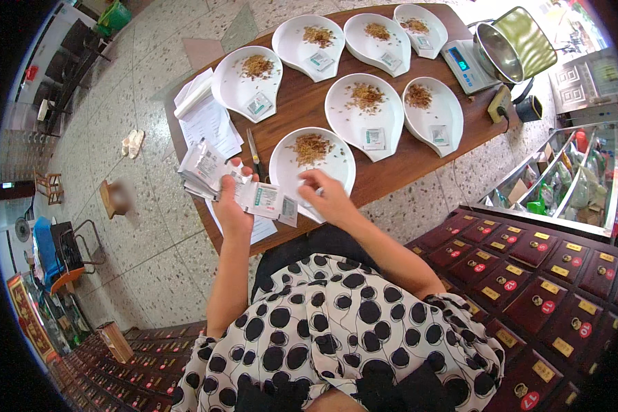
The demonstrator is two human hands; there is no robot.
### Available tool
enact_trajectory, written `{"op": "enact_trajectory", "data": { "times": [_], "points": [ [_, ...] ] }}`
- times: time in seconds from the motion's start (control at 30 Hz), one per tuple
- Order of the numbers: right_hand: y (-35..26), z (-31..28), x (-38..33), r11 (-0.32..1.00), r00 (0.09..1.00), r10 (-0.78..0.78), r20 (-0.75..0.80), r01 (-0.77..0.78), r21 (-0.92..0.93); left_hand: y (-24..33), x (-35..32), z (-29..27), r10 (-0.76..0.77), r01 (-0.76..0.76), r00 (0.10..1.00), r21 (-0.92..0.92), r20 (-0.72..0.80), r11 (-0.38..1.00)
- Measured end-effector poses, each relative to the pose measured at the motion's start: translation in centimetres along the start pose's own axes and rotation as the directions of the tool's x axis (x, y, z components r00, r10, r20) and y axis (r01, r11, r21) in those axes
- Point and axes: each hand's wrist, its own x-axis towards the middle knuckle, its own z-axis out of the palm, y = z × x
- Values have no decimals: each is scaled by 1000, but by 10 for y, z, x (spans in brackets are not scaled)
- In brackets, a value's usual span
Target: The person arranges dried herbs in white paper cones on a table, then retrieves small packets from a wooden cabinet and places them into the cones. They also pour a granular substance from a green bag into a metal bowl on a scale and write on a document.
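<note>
Left hand [230, 206], fingers clamped on a fanned stack of sachets [209, 172]; right hand [329, 196], fingertips pinched on the outermost sachet [271, 201], just beside the near dish [336, 175]: peel one only, keeping the stack squeezed.

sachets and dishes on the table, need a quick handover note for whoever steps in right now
Left hand: holds a stack of small white sachets, a few fanned out toward the right.
Right hand: pinching the end of the fanned sachets, just over the nearest dish.
Table: seven white dishes, each with a pile of dried herbs.
Done: six dishes, such as the middle one, already hold a sachet.
Left: the nearest dish shows herbs only, no sachet yet.
Also there: papers, a scale and a metal pan.
</note>
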Motion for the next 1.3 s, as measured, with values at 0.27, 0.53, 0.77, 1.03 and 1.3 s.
{"op": "enact_trajectory", "data": {
  "times": [0.27, 0.53, 0.77, 1.03, 1.3],
  "points": [
    [-26, 11, 4, 844, 881, -461, 103, 472, -255, -27, 6, 10, -32, 33, 998, 22, -53, 999],
    [26, -112, 19, 964, 868, -99, -487, -38, -263, -2, 21, 33, -39, 32, 997, -95, -73, 995],
    [20, -119, 40, 849, 902, -306, -304, 114, -516, -8, 29, 54, -59, 69, 997, -221, 52, 973],
    [12, -36, 27, 998, 984, -29, 178, 39, -52, -7, 33, 74, -156, 123, 983, -294, -94, 948],
    [0, -81, 10, 803, 775, -581, -249, 496, -331, -30, 58, 39, -229, 153, 954, -345, -191, 926]
  ]
}}
